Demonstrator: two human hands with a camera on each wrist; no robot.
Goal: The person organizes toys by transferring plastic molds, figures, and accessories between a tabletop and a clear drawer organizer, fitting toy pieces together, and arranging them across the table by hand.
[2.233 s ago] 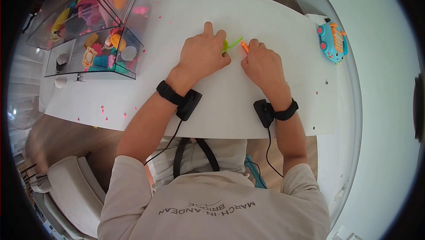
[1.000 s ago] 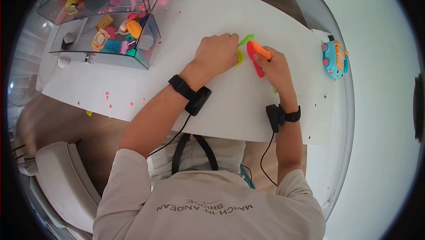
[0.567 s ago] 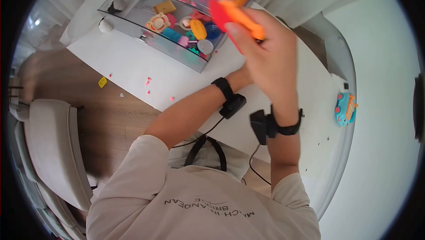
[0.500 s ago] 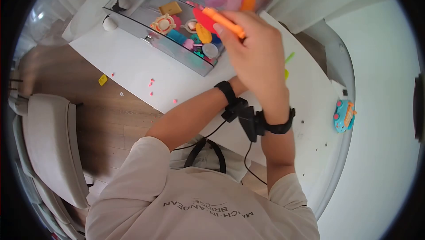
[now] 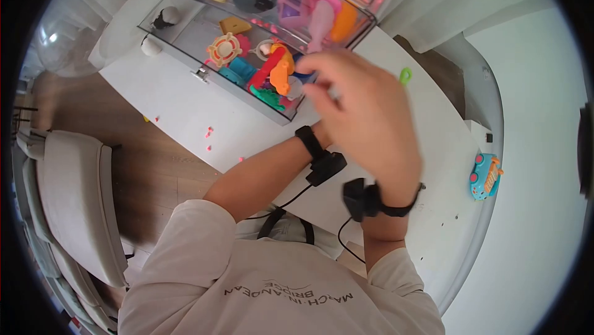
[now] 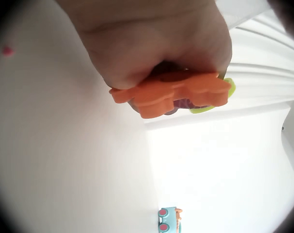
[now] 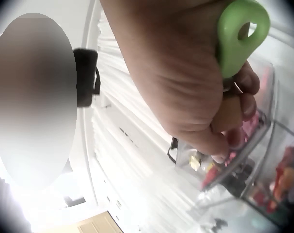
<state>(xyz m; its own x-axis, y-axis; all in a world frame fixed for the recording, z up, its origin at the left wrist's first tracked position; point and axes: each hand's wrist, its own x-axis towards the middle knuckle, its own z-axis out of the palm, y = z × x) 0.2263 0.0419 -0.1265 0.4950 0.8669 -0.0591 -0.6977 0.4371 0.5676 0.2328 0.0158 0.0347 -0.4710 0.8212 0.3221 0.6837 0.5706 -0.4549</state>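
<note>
The red-and-orange plastic toy (image 5: 269, 69) lies among other toys in the lower clear drawer (image 5: 263, 107). My right hand (image 5: 371, 109) is just right of it, thumb and forefinger apart over the drawer's end. In the right wrist view its other fingers curl round a tool with a looped green handle (image 7: 236, 39); the far end is hidden in the hand. Beneath the right arm in the head view, my left hand (image 6: 156, 43) is mostly covered. From the left wrist, it grips an orange scalloped plastic piece (image 6: 176, 92), with a yellow-green piece (image 6: 229, 87) showing behind.
An upper clear compartment (image 5: 352, 44) full of colourful toys stands over the drawer. Small pink bits (image 5: 209, 132) are scattered on the white table (image 5: 154, 87). A blue toy car (image 5: 486, 177) stands near the right edge. A beige chair (image 5: 77, 193) is at left.
My right hand has carried the red-and-orange toy from the table to the lower drawer and let go of it there. The head view has swung left towards the drawers.
</note>
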